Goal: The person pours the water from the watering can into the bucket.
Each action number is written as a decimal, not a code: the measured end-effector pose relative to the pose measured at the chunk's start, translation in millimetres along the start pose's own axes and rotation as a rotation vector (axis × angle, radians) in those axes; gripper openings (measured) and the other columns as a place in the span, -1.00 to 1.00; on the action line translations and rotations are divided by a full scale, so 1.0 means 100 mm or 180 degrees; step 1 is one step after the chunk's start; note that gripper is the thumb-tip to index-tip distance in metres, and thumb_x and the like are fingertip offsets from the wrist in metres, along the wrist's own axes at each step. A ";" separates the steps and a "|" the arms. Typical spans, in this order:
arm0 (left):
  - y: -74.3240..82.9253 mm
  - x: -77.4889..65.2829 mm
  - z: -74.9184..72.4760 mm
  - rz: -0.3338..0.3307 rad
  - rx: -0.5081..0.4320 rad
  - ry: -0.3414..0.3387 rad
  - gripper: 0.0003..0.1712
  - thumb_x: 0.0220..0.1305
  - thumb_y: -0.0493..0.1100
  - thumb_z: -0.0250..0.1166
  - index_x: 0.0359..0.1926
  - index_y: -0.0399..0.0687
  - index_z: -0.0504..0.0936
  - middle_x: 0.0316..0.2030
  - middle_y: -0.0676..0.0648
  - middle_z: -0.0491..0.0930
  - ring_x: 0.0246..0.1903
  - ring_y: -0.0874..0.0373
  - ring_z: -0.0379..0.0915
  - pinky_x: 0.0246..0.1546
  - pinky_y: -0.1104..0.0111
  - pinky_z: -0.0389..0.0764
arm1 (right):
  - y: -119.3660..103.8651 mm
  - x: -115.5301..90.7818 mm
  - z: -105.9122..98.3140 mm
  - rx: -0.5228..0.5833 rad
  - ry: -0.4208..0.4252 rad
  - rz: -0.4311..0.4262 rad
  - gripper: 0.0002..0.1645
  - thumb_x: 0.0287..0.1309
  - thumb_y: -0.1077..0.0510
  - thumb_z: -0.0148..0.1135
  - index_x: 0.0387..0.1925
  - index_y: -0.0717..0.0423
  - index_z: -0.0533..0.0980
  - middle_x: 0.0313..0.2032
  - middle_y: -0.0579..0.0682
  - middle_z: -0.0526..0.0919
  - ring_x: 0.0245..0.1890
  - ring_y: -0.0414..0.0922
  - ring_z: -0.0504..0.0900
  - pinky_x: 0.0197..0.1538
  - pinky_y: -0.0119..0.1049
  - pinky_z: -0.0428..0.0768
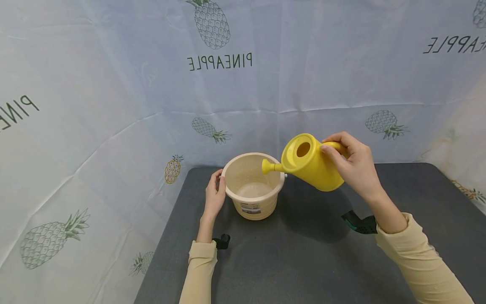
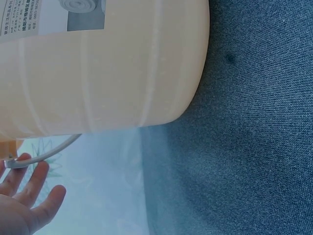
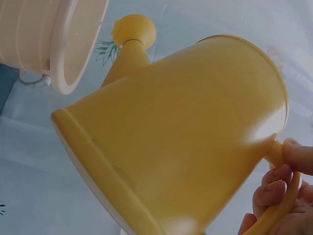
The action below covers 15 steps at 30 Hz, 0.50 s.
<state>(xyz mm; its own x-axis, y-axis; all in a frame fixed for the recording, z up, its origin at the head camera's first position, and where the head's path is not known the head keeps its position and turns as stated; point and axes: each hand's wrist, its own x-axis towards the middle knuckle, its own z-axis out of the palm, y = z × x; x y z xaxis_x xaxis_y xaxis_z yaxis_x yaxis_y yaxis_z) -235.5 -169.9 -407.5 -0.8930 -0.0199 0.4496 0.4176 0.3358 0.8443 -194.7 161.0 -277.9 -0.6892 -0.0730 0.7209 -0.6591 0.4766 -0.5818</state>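
Our right hand (image 1: 351,162) grips the tilted watering can (image 1: 317,169), spout (image 1: 270,166) over the bucket (image 1: 255,200) our loose-fingered left hand (image 1: 214,193) likely steadies.

Soft, fairly bright light is falling across the head view, apparently from above, and the watering can (image 1: 320,171) is casting a broad, fuzzy-edged shadow on the tabletop (image 1: 265,266). A warmer tint is colouring the cloth backdrop (image 1: 322,63) toward the far right. Wide-angle distortion is stretching the outer edges. Both wrist views are looking dimmer and bluer. In the right one, pale glare is shining on the can; in the left one, the backdrop is fading into haze.
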 end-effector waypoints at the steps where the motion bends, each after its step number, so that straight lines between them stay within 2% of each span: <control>1: 0.00 0.00 0.00 -0.0009 0.0003 -0.0001 -0.58 0.43 -0.30 -0.09 0.22 -0.43 0.28 0.08 -0.42 0.37 -0.02 -0.29 0.36 -0.17 0.00 0.43 | 0.00 0.00 0.00 0.0000 -0.0001 -0.0002 -0.85 0.18 0.28 0.19 -0.23 0.31 0.53 -0.32 0.02 0.57 -0.36 -0.33 0.48 -0.24 -0.58 0.42; 15: 0.01 0.00 0.00 -0.0033 0.0016 -0.0005 -0.59 0.43 -0.30 -0.09 0.22 -0.43 0.29 0.07 -0.42 0.37 -0.02 -0.28 0.35 -0.15 0.01 0.42 | -0.01 0.00 -0.01 -0.0002 0.0006 0.0005 -0.85 0.17 0.29 0.20 -0.23 0.32 0.53 -0.33 0.02 0.56 -0.37 -0.32 0.47 -0.25 -0.58 0.41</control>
<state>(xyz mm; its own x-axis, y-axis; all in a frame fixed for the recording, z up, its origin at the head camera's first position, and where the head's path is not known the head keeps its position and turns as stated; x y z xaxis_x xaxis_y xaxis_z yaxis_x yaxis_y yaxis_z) -234.9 -169.2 -406.8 -0.8975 -0.0218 0.4404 0.4075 0.3402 0.8475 -193.6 160.8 -277.0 -0.6896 -0.0705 0.7207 -0.6577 0.4773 -0.5827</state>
